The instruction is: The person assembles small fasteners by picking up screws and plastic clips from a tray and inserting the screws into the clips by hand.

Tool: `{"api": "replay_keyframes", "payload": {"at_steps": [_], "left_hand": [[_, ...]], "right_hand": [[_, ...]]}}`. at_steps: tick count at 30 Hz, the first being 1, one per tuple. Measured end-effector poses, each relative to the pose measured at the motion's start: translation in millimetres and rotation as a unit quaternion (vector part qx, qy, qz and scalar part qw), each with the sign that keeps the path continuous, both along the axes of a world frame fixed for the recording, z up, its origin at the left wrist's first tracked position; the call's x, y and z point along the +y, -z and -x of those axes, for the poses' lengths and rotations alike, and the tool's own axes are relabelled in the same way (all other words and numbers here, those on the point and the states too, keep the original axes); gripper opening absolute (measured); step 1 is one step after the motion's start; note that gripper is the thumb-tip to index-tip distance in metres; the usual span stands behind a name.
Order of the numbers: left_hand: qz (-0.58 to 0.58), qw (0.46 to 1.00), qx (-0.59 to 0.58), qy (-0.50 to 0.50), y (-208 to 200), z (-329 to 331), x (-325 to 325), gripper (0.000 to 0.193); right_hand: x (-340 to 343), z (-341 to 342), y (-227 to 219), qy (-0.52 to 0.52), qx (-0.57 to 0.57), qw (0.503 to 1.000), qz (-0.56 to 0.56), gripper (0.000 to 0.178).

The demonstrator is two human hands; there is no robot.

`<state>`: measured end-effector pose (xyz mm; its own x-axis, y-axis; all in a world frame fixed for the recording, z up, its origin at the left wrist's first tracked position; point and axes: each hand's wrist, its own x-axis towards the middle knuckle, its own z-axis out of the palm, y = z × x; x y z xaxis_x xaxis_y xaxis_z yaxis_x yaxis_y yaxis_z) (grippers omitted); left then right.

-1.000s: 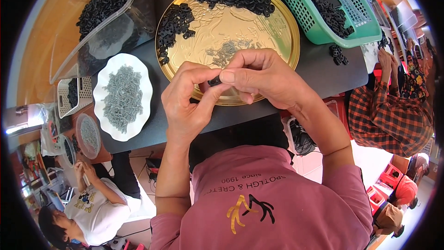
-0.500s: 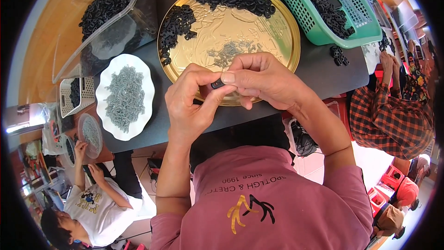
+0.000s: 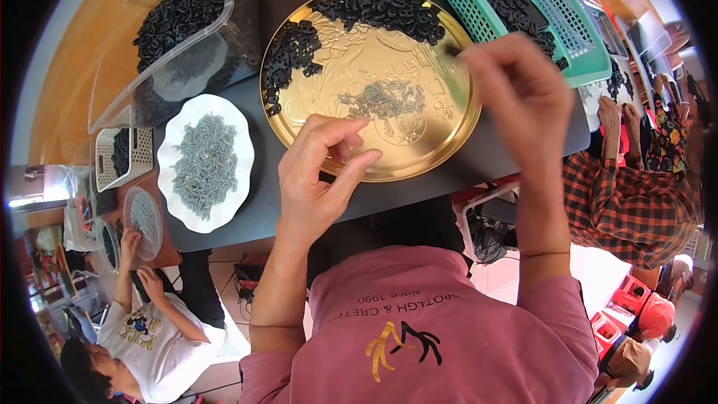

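Observation:
My left hand [image 3: 321, 176] is over the near edge of the round gold tray [image 3: 351, 45], its thumb and fingers apart with nothing between them. To the right, my right hand [image 3: 523, 90] is smeared by motion, near the tray's right rim and the green basket. A blurred small black piece [image 3: 452, 50] shows at its fingertips. Several black plastic loops [image 3: 378, 11] lie heaped along the tray's far side, with another black heap [image 3: 294, 52] at its left. Small clear or silvery pins [image 3: 385, 97] are scattered in the tray's middle.
Left of the tray stands a white scalloped dish [image 3: 170, 116] of grey pins, behind it a clear bin [image 3: 224, 22] of black pieces. A green perforated basket [image 3: 587, 67] with black parts is at the far right. Other people sit at both sides.
My hands were together, pinching a small black piece. Now they are apart: the right has swung far right with the black piece, and the left has stayed near the tray's edge, its fingers parted.

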<state>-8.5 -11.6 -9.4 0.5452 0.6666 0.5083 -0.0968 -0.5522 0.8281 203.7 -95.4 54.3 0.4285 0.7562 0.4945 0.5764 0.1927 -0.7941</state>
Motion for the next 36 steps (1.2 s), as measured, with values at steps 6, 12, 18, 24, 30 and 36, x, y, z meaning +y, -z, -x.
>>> {"api": "replay_keyframes", "payload": {"at_steps": [6, 12, 18, 24, 30, 36], "left_hand": [[-0.006, 0.999, 0.042, 0.004, 0.5, -1.0, -2.4, 0.022], [-0.013, 0.999, 0.05, 0.004, -1.0, -2.5, -2.6, 0.015], [-0.008, 0.999, 0.054, 0.003, -1.5, 0.5, -1.8, 0.014], [-0.036, 0.998, 0.045, 0.003, 2.0, -0.9, -0.3, 0.013], [-0.046, 0.997, 0.055, 0.004, 2.3, 0.0, 0.2, 0.014], [-0.046, 0.998, 0.05, 0.003, 2.6, -0.8, -0.3, 0.013]], "right_hand": [[-0.1, -72.7, -27.0, 0.217, -0.125, 0.968, -0.01, 0.014], [15.1, -39.5, -18.7, 0.115, -0.156, 0.981, -0.014, 0.014], [53.6, -20.6, 34.2, -0.032, -0.256, 0.961, 0.099, 0.015], [91.5, -17.6, 47.7, 0.01, -0.395, 0.916, 0.062, 0.018], [149.8, -24.1, 53.7, 0.029, -0.391, 0.919, -0.033, 0.018], [188.3, -16.9, 74.4, -0.063, -0.393, 0.917, 0.002, 0.019]]}}
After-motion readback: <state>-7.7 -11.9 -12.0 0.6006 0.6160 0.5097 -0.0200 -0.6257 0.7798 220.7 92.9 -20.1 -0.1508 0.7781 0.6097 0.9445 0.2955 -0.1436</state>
